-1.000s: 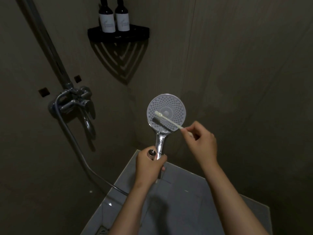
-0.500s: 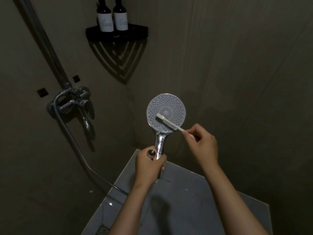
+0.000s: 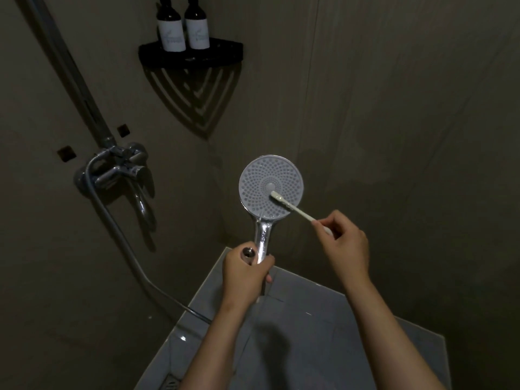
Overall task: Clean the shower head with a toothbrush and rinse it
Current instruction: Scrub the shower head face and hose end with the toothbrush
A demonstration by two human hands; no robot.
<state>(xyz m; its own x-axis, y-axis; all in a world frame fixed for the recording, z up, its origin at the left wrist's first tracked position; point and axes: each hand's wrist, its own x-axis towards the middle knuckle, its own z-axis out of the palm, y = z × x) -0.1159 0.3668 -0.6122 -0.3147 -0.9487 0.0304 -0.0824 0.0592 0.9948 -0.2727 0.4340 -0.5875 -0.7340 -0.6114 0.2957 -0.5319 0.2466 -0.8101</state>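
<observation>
A round chrome shower head [image 3: 261, 181] with a pale dotted spray face points toward me at the centre of the view. My left hand [image 3: 246, 273] grips the lower end of its chrome handle and holds it upright. My right hand [image 3: 342, 246] pinches the handle of a white toothbrush [image 3: 292, 208]. The brush head lies on the spray face just right of its centre. The far end of the toothbrush handle is hidden inside my fingers.
A chrome mixer tap [image 3: 121, 170] with a riser pipe sits on the left wall, and a grey hose [image 3: 132, 257] runs down from it toward the floor. A black corner shelf [image 3: 219, 52] carries two dark bottles [image 3: 183, 26]. Grey floor tiles [image 3: 304, 333] lie below.
The toothbrush head has slid from the left side of the spray face to just right of centre. My right hand has drawn back to the right with it.
</observation>
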